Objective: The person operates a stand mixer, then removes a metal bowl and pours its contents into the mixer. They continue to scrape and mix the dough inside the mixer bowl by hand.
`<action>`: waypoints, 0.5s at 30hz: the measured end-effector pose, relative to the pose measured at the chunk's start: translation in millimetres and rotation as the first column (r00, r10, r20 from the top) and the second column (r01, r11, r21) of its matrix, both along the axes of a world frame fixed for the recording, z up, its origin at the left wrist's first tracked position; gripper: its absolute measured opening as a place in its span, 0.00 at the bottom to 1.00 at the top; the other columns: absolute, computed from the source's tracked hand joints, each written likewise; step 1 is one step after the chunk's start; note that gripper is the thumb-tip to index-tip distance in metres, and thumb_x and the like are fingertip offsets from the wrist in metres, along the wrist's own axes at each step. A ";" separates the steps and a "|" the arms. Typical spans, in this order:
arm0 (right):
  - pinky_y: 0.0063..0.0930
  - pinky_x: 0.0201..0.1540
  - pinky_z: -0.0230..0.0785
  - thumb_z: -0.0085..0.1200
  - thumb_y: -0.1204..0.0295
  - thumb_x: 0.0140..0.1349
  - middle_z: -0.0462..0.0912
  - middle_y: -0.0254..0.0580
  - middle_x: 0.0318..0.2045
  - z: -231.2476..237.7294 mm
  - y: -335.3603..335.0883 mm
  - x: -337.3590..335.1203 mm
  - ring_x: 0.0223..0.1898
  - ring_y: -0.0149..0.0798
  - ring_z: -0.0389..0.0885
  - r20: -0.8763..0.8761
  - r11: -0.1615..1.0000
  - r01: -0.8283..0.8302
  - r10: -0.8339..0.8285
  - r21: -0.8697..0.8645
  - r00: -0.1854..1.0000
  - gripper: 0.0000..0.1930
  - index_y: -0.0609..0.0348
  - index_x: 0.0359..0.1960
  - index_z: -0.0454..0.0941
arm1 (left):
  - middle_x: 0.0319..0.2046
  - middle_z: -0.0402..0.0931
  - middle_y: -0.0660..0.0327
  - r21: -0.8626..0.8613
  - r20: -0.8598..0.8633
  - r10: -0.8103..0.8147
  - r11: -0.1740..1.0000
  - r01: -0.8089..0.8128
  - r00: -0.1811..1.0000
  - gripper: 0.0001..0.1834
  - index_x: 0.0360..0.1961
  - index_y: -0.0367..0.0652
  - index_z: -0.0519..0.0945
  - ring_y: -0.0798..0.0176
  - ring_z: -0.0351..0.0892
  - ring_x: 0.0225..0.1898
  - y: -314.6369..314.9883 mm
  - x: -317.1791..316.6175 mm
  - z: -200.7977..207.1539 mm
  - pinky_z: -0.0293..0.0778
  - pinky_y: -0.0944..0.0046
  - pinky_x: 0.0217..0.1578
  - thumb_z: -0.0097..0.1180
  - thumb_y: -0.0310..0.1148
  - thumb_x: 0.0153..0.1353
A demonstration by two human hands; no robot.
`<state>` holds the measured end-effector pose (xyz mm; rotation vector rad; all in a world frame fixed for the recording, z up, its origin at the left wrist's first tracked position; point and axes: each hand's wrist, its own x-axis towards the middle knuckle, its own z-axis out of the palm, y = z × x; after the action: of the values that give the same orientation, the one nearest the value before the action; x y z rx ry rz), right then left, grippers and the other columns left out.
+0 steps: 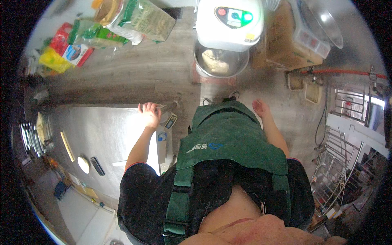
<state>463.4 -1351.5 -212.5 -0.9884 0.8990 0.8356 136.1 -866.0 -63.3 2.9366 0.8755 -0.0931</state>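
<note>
My left hand (pixel 150 114) rests on the far right corner of a metal worktable (pixel 102 134), its fingers apart and nothing visible in them. Just beside it is a small scale with a display (pixel 171 121). My right hand (pixel 261 108) hangs free beside my green apron (pixel 230 134), holding nothing, its fingers loosely apart. Ahead of me stands a white mixer (pixel 229 24) with a green light lit on its panel. Below its head sits a round metal bowl (pixel 243 61) with pale dough (pixel 214 62) inside.
Bags of packaged goods (pixel 143 20) stand at the far left. Cardboard boxes (pixel 281 36) and a clear plastic container (pixel 312 43) are right of the mixer. Wire racks (pixel 337 151) line the right side. A wooden stick (pixel 67 146) and a round white object (pixel 83 165) lie on the worktable.
</note>
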 end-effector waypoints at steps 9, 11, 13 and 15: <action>0.34 0.39 0.77 0.53 0.67 0.63 0.81 0.46 0.36 1.9 -0.8 2.5 0.37 0.45 0.80 -0.005 0.998 -0.070 0.070 -0.006 0.998 0.11 0.63 0.38 0.75 | 0.38 0.76 0.64 -0.006 0.085 -0.014 1.000 0.014 0.996 0.09 0.35 0.52 0.79 0.58 0.70 0.50 -2.7 2.0 4.0 0.49 0.46 0.64 0.58 0.40 0.53; 0.34 0.39 0.77 0.54 0.68 0.63 0.80 0.46 0.36 -1.1 -1.5 -1.1 0.38 0.45 0.80 0.011 1.000 -0.015 0.015 -0.018 1.000 0.11 0.64 0.38 0.75 | 0.38 0.76 0.64 -0.013 0.090 -0.018 1.000 0.019 0.996 0.09 0.35 0.53 0.79 0.58 0.70 0.50 -2.9 3.0 4.5 0.49 0.46 0.63 0.58 0.40 0.53; 0.34 0.39 0.77 0.54 0.68 0.62 0.80 0.47 0.36 -1.1 -0.5 -1.4 0.38 0.45 0.80 0.007 1.000 -0.013 0.013 -0.017 1.000 0.11 0.64 0.38 0.75 | 0.40 0.76 0.65 -0.038 0.066 0.003 0.999 0.000 0.998 0.09 0.35 0.53 0.80 0.58 0.69 0.53 -1.9 2.0 2.4 0.46 0.44 0.64 0.59 0.40 0.52; 0.33 0.39 0.77 0.54 0.68 0.62 0.80 0.47 0.36 1.2 3.5 -0.4 0.37 0.44 0.80 0.002 1.000 -0.024 0.024 -0.020 1.000 0.11 0.64 0.38 0.75 | 0.40 0.76 0.65 -0.039 0.058 0.014 0.999 -0.011 0.998 0.10 0.34 0.53 0.80 0.59 0.68 0.54 -0.6 -0.3 2.0 0.44 0.43 0.65 0.59 0.40 0.51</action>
<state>463.0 -1347.9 -211.3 -1.0187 0.8964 0.8469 135.7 -866.6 -61.3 2.8822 0.8736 -0.0229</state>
